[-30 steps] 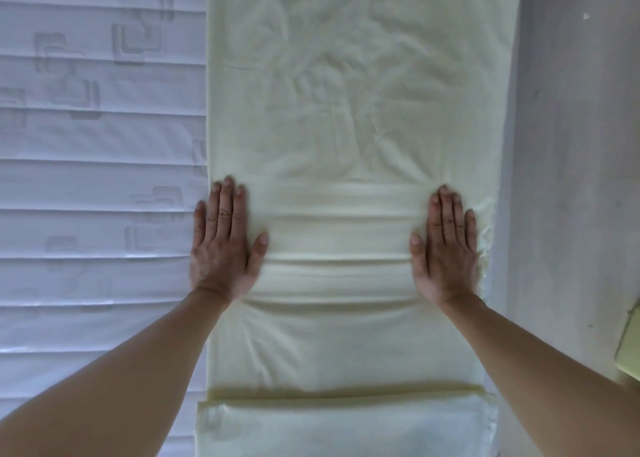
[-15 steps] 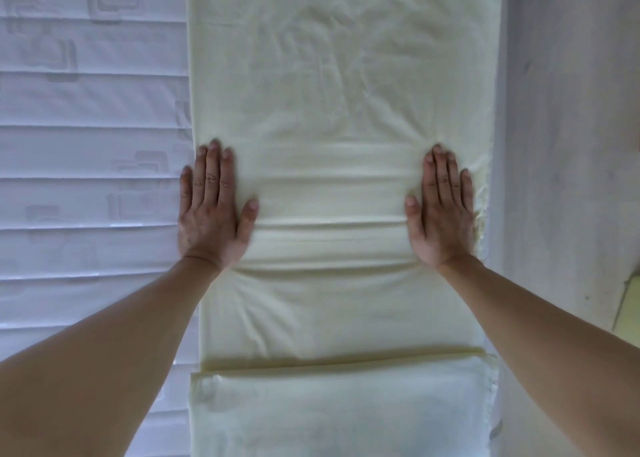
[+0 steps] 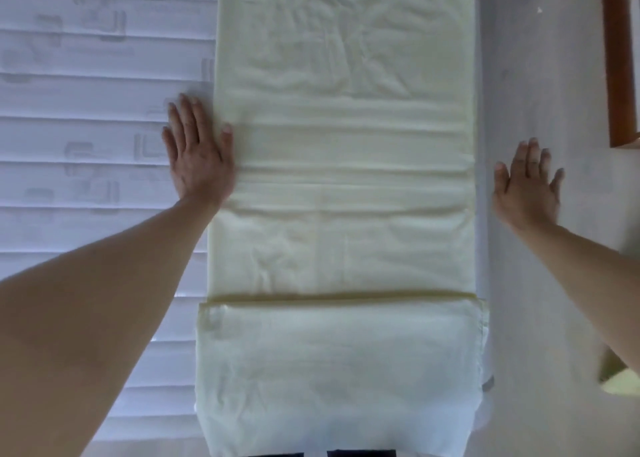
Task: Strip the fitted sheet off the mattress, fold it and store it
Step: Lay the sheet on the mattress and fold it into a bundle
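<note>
Both hands are flat, fingers straight, holding nothing. Left hand (image 3: 197, 155) rests on the mattress (image 3: 86, 110), thumb touching the left edge of the folded sheet (image 3: 343, 214), a long strip along the mattress. Right hand (image 3: 526, 183) is past its right edge.

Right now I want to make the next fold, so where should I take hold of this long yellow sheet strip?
Probably at the near folded end of the sheet, one corner per hand. That end lies toward you as a thicker, squared layer with both corners exposed. Come in from the long sides: the left hand already rests at the left edge, and the right hand is off the right edge.
</note>
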